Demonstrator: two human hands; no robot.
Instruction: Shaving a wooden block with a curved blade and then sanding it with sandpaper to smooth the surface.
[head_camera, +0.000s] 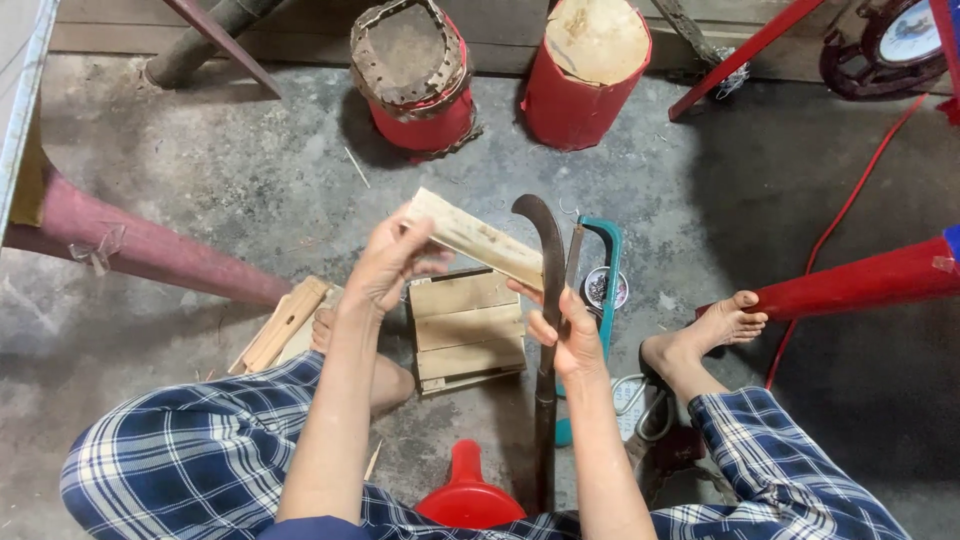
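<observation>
Two red drums (585, 75), one hacksaw (603, 270), one curved blade (548, 300), two hands (385, 265).

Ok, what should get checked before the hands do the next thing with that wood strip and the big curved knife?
1. Left hand grips the wood strip: ok.
2. Right hand holds the curved knife with the strip: ok.
3. Fingers off the blade's edge: cannot tell.
4. Bare feet away from the blade: not ok, the left foot lies just under the hands.
5. Wooden box sits flat below: ok.
</observation>
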